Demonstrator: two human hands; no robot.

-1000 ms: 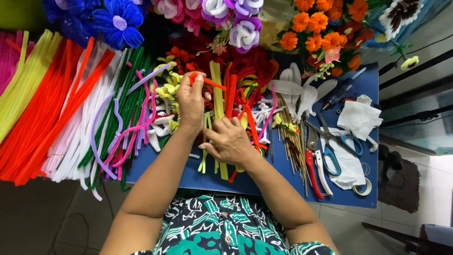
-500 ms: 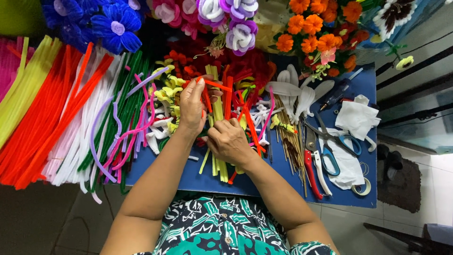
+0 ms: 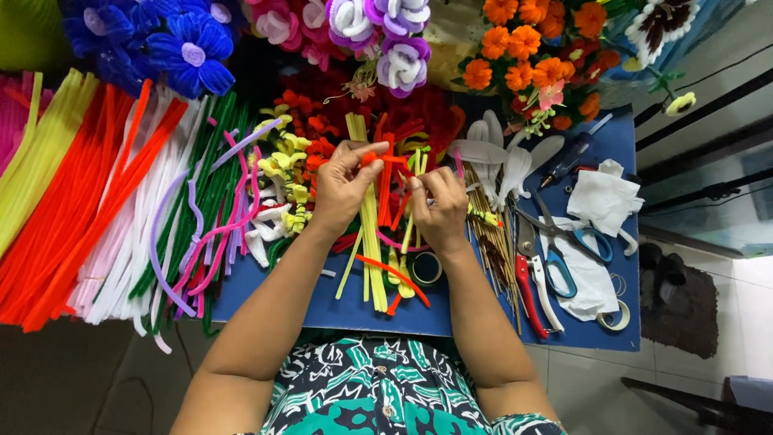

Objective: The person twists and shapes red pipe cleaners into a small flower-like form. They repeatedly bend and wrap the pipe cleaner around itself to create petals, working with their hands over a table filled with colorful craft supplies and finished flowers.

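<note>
Since the earlier frames both hands have been lifted off the pile of stems and drawn slightly apart. The left hand (image 3: 342, 189), which lay spread over the yellow stems, is now pinched closed on one end of a red pipe cleaner (image 3: 386, 161); the right hand (image 3: 441, 209) is pinched on something at its fingertips, just at 3 o'clock of that piece, though whether the same stem is gripped cannot be told. The red piece is held above the blue board (image 3: 338, 310), near its 12 o'clock edge, over a bundle of yellow stems (image 3: 369, 234). From this it is judged that one stem has been singled out and shaping of it is in hand.

Counted: two hands; one pair of blue-handled scissors (image 3: 560, 246) and one red-handled cutter (image 3: 531, 282) at 3 o'clock; one roll of dark tape (image 3: 425, 267) at 6 o'clock of the right hand; three purple-and-white flowers (image 3: 378, 32) at 12 o'clock. The loose stems at 9 o'clock are too many and too overlapped to be counted.
</note>
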